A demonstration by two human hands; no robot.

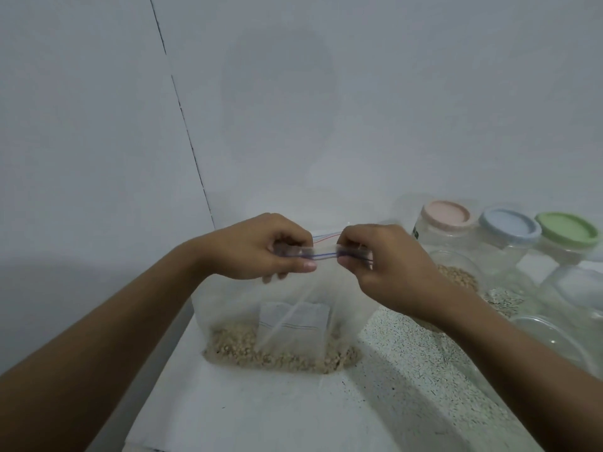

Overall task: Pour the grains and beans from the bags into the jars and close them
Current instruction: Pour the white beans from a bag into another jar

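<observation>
1. Both hands pinch the top edge of the zip bag (287, 308), head view. Left hand (261, 247) grip: thumb underneath, fingers curled over the zip strip (323, 254), pressed together on it. Right hand (385, 259) grip: the same, fingertips pinching the strip just right of frame centre.
2. Bag place: frame centre, upright, hanging from the two grips with its bottom on the white bench (408, 353). Beige grains (280, 353) lie in a low layer at the bottom. The bag above them is slack and looks empty.
3. Zip: between the hands a red line sits behind and above a blue one, so the mouth looks parted there. Cannot tell how far it is open under the fingers.
4. Progress, as a judgement: early to middle.
   - This bag is not yet poured.
   - Open jar (456, 272), right of centre behind the right wrist, holds some beige grains; no lid seen on it.
   - Pink-lidded jar (445, 215), blue-lidded jar (509, 225) and green-lidded jar (567, 228) stand in a row at the right edge by the wall (293, 93), lids on. They look empty, but that is hard to read.
5. Left to do: open the mouth fully, pour into a jar, put lids on.
6. Pose: forearms enter from the lower corners and converge at centre. Backs of the hands face up, and the hands are near each other with a short stretch of strip between them.
7. Clear containers (554, 337) at lower right, blurred.
</observation>
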